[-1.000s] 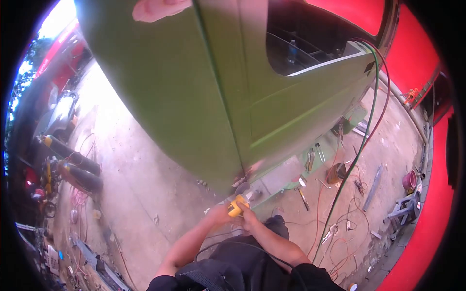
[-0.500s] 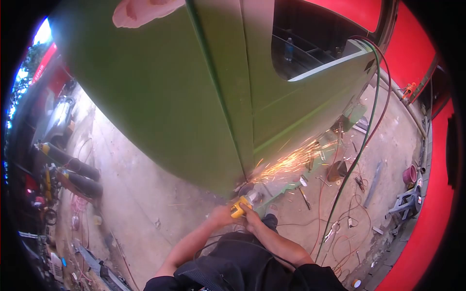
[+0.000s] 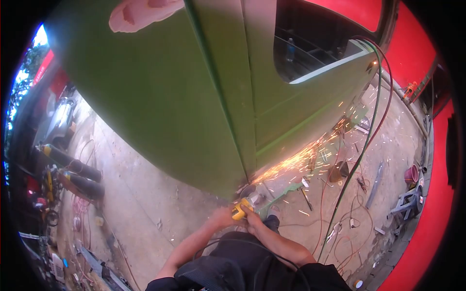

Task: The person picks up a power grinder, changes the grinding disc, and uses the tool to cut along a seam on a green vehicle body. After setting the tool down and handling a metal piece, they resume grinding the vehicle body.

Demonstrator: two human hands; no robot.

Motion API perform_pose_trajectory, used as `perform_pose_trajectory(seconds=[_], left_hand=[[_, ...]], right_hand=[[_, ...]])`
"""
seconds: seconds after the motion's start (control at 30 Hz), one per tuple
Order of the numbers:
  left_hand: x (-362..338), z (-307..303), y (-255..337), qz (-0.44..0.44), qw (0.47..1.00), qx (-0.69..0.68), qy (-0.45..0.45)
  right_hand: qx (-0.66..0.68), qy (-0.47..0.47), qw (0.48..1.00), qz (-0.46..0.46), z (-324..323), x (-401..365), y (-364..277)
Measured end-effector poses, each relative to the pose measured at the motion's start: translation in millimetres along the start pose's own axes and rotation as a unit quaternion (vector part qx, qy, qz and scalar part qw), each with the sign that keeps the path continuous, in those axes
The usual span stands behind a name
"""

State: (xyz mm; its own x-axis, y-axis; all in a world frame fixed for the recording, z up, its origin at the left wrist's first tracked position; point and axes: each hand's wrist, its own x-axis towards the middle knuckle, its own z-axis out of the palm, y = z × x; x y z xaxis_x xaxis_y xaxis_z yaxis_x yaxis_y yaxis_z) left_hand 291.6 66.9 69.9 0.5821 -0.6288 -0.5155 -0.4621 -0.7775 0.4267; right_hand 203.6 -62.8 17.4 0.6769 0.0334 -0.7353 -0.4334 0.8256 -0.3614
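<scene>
A yellow angle grinder [image 3: 241, 209] is held low in front of my body between both hands. My left hand [image 3: 225, 216] grips its left side, and my right hand [image 3: 251, 218] is wrapped round its right side. The grinder's disc touches or nearly touches the lower edge of a green vehicle body panel [image 3: 184, 106]. Bright orange sparks [image 3: 291, 162] fly from there up and to the right along the panel's underside. A pink patch [image 3: 145, 13] shows on the panel near the top.
Two gas cylinders [image 3: 80, 177] lie at the left. Green and red hoses [image 3: 357, 160] hang down at the right and run over the concrete floor. A hammer [image 3: 306, 194], a pink bucket [image 3: 411, 174] and a small grey stool [image 3: 407, 201] stand or lie at the right.
The sparks reach farther to the upper right and spread over more of the floor. The camera view has shifted slightly. Both hands remain on the grinder in nearly the same place.
</scene>
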Motion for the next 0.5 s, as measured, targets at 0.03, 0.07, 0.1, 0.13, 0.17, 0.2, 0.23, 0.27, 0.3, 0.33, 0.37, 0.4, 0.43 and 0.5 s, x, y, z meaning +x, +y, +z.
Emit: perform_pose_trajectory(seconds=[0.03,0.07,0.1,0.13,0.17,0.2,0.23,0.27,0.3,0.33,0.37,0.4,0.43,0.5], left_hand=[[-3,-2,3,0.001,1.0,0.001,-0.003],[-6,-6,5,0.004,1.0,-0.012,-0.005],[-8,-11,7,0.006,1.0,-0.024,-0.005],[-7,-13,8,0.007,1.0,-0.024,-0.004],[-7,-15,9,0.006,1.0,-0.022,-0.006],[-9,-14,8,0.006,1.0,-0.02,-0.009],[-7,-14,7,0.006,1.0,-0.019,-0.01],[-6,-12,5,0.002,1.0,-0.015,-0.007],[-6,-9,4,-0.003,1.0,-0.011,-0.006],[-7,-9,5,-0.003,1.0,-0.011,-0.009],[-6,-12,5,0.015,1.0,-0.027,0.001],[-6,-14,4,0.034,0.999,-0.042,0.011],[-4,-12,1,0.034,0.999,-0.041,0.011],[3,-5,-5,0.013,1.0,-0.007,-0.012]], right_hand=[[-0.007,-0.003,1.0,-0.001,1,-3,0],[-0.005,-0.002,1.0,-0.001,-2,-2,3],[-0.005,-0.001,1.0,0.002,-4,3,6],[-0.006,-0.001,1.0,0.004,-2,4,5],[-0.005,-0.002,1.0,0.003,-1,4,4],[-0.001,-0.004,1.0,0.0,-2,2,5],[0.002,-0.006,1.0,-0.004,-1,2,4],[0.004,-0.005,1.0,-0.003,-2,3,5],[-0.001,-0.016,1.0,-0.01,-4,5,5],[-0.007,-0.026,0.999,-0.017,-5,6,7],[-0.006,-0.026,1.0,-0.016,-5,6,8],[0.003,-0.022,1.0,-0.017,-4,6,8],[0.012,-0.019,1.0,-0.019,-2,7,8],[0.006,-0.012,1.0,-0.009,-2,5,7]])
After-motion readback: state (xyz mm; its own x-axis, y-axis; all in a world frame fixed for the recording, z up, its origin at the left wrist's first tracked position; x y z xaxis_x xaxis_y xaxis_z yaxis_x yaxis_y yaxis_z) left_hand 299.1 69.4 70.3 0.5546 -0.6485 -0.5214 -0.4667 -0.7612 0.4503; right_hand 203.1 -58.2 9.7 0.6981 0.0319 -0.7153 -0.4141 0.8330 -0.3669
